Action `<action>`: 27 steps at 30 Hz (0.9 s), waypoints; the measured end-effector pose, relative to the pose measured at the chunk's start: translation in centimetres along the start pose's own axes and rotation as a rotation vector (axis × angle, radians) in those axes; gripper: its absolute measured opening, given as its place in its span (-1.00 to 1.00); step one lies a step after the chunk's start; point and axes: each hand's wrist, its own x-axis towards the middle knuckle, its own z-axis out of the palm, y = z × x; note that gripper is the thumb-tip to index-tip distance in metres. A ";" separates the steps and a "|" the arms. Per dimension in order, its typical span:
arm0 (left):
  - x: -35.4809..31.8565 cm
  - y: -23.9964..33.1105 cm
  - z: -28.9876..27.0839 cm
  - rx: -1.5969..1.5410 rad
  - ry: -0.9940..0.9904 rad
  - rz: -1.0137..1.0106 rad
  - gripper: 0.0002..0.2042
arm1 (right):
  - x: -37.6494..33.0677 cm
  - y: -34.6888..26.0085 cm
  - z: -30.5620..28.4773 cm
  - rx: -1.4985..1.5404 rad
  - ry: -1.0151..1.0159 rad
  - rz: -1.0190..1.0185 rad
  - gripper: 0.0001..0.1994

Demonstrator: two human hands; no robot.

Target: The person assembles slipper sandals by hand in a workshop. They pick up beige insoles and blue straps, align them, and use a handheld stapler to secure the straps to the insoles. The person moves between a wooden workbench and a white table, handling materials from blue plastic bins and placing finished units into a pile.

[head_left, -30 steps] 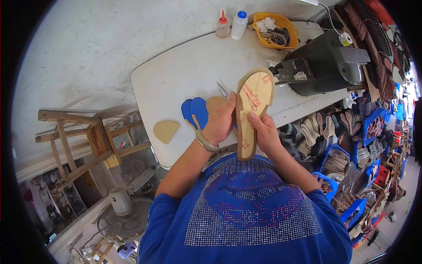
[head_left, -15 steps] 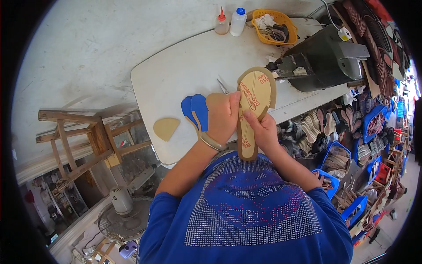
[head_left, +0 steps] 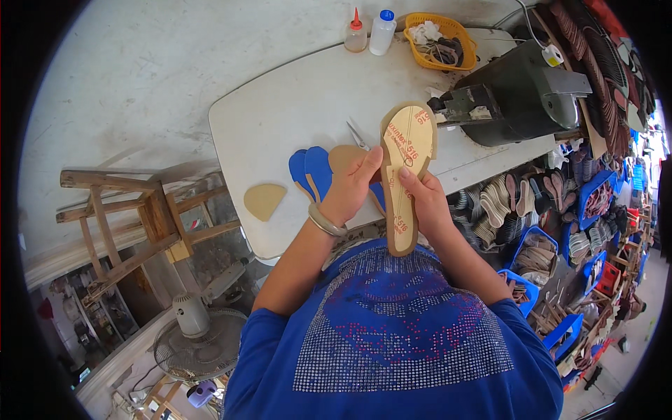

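A tan shoe insole (head_left: 401, 210), with a paler printed board on its face, is held upright in front of my chest. My right hand (head_left: 427, 201) grips its right edge, thumb pressed on the face and fingers behind. Along the opposite edge, my left hand (head_left: 350, 185) pinches the insole with its thumb; the other fingers are partly hidden. Blue insoles (head_left: 318, 168) lie on the table just left of my left hand, with a round tan piece (head_left: 341, 158) beside them. Farther left rests a fan-shaped tan piece (head_left: 264, 201). A pointed metal tool (head_left: 358, 136) lies beyond my left hand.
A dark green machine (head_left: 504, 98) stands on the white table (head_left: 280, 119) at the right. Two squeeze bottles (head_left: 382, 35) and a yellow basket (head_left: 470, 56) are at the back. Left are a wooden stool (head_left: 157, 224) and a fan (head_left: 196, 343); stacked shoe parts (head_left: 490, 203) are right.
The insole has shifted slightly right and tilted, its lower end swinging right. My left hand has turned, its thumb now along the insole's edge, and my right hand has moved slightly right.
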 end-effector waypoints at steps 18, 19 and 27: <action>0.6 -0.1 -0.2 0.098 0.019 0.151 -0.67 | -0.1 -0.3 -1.5 -0.182 0.060 -0.225 -0.70; 0.5 0.1 -0.3 0.104 0.020 0.154 -0.64 | -0.4 -0.9 -1.5 -0.158 0.034 -0.190 -0.70; 0.8 -2.2 1.3 -0.357 -0.100 -0.069 -0.39 | -1.6 -0.4 -0.5 -0.039 -0.085 -0.086 -0.70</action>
